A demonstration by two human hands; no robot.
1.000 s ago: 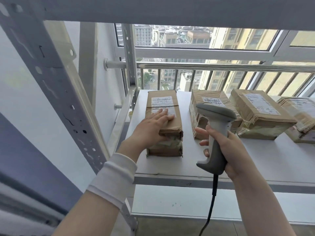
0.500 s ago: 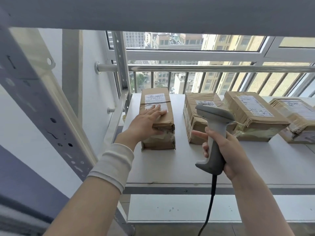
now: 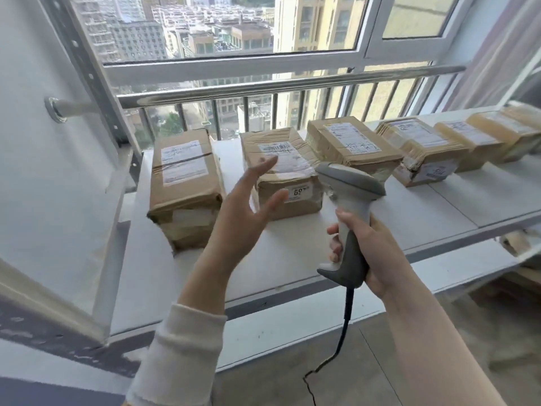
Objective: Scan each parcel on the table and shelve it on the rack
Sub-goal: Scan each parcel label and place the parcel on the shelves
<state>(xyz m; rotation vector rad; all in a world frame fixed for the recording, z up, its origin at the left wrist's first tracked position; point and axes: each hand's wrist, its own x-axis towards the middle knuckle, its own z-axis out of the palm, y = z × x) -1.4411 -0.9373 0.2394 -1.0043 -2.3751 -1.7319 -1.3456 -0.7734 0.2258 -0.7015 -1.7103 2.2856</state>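
Several brown cardboard parcels stand in a row on the white rack shelf [image 3: 292,259]. The leftmost parcel [image 3: 183,183] lies at the shelf's left end with a white label on top. Beside it sits a second parcel [image 3: 281,171], then a third parcel [image 3: 351,145], and more further right. My left hand [image 3: 243,218] hovers open above the shelf between the first two parcels, touching neither. My right hand [image 3: 366,253] grips the handle of a grey barcode scanner [image 3: 348,200], its head pointing left over the shelf front, its cable hanging down.
A grey perforated rack upright [image 3: 87,68] rises at the left against a white wall. A steel railing [image 3: 263,86] and window run behind the shelf. A lower shelf [image 3: 292,323] lies beneath, and the floor shows below.
My left hand has lifted off the leftmost parcel and moved right, fingers spread in the air. The view has swung right, showing more parcels. The scanner stays in my right hand.
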